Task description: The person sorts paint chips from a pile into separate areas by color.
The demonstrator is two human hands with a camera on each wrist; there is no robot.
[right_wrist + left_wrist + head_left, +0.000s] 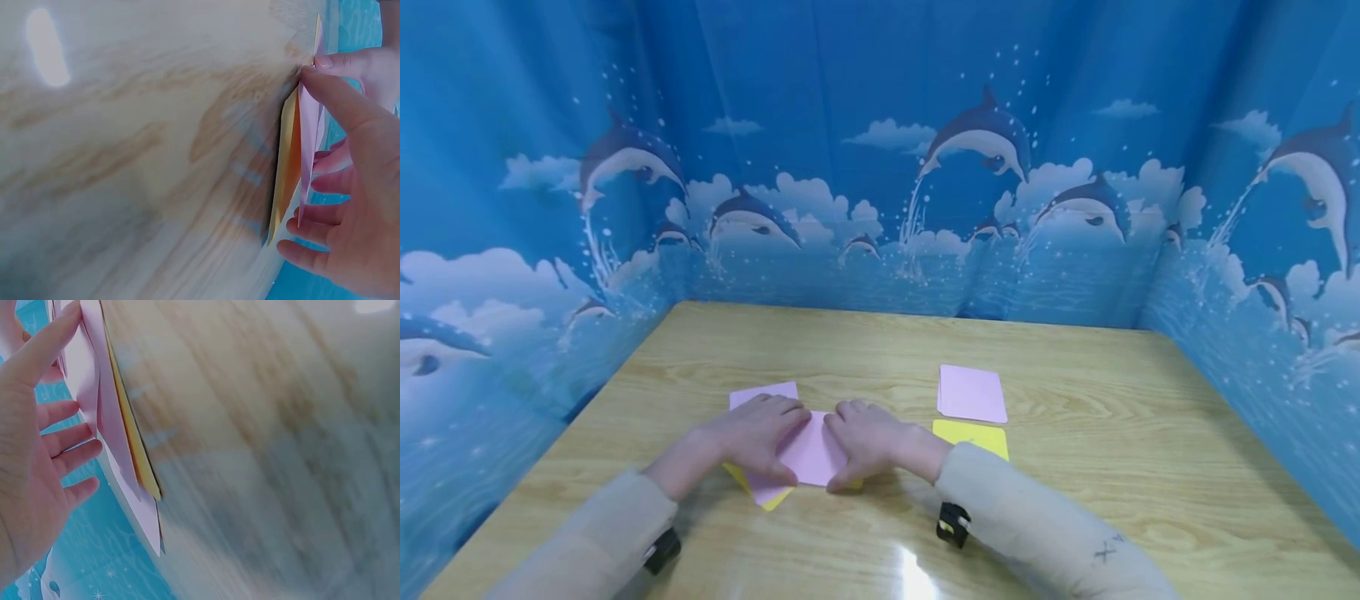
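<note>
Both hands hold a pink square sheet of paper (812, 452) by its two sides at the left-centre of the table. My left hand (760, 435) has its thumb at the near edge and its fingers over the far side. My right hand (872, 442) mirrors it, thumb low and fingers at the top edge. In the right wrist view the sheet (306, 140) stands tilted above a yellow sheet (286, 144). More pink paper (766, 389) lies at an angle beneath the left hand, with a yellow sheet (777, 500) poking out below. The hands partly cover these layers.
To the right lies a small stack of pink squares (972, 393). A yellow square (970, 432) sits just in front of it, partly hidden by the right sleeve (1037, 517). A blue dolphin-print curtain (865, 100) surrounds the wooden table (1112, 450) at the back and sides.
</note>
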